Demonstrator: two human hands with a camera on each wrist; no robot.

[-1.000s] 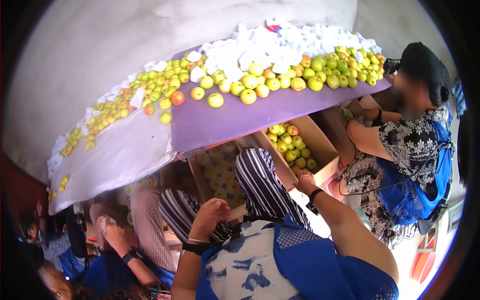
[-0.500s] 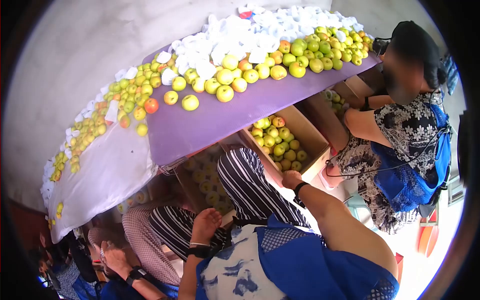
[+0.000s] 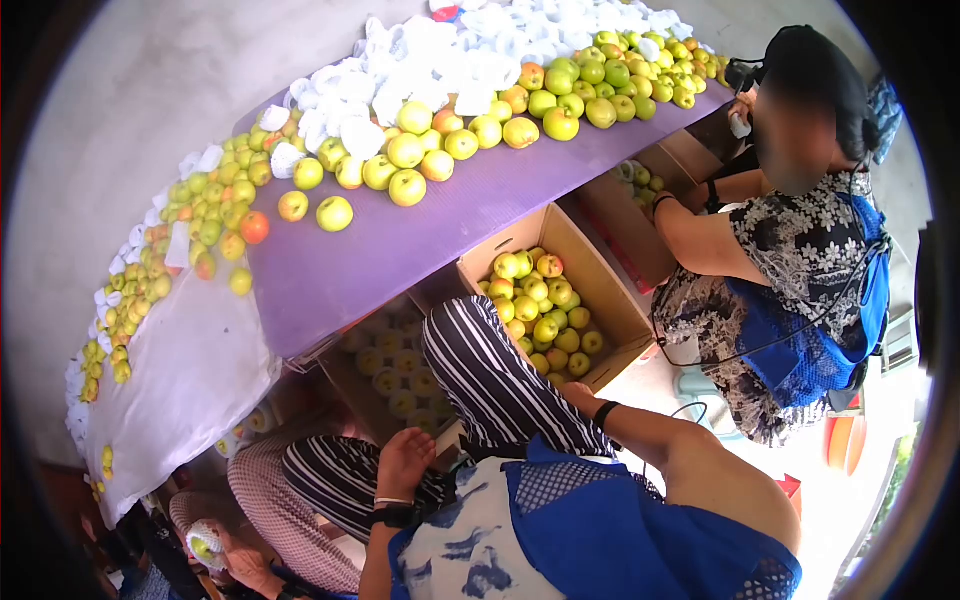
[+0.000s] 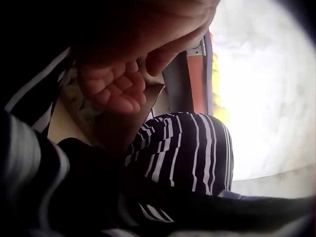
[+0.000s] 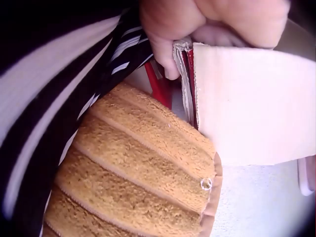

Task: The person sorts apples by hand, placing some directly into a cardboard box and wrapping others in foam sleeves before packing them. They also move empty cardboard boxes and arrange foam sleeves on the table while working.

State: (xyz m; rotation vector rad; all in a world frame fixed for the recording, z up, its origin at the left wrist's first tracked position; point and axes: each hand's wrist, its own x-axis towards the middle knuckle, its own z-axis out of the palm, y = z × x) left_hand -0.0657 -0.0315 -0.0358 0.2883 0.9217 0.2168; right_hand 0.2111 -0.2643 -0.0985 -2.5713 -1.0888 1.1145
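Note:
My right hand grips the near corner of an open cardboard box. In the right wrist view the fingers of this hand bend over the top edge of the cardboard, thumb down the side. Yellow-green apples, some blushed red, fill much of the box. My left hand is held over my lap, palm up and holding nothing; in the left wrist view its fingers curl loosely. Beside my knee, a second box holds apples in foam nets, partly shadowed.
A purple-topped table bears loose apples and a heap of white foam nets. At right sits another person with a box; at left a neighbour's hand holds a netted apple. An orange-brown cushion is under me.
The head view has turned and shifted. The apple box has come farther out from under the table, my right hand at its corner. The right-hand neighbour has raised a hand holding something white.

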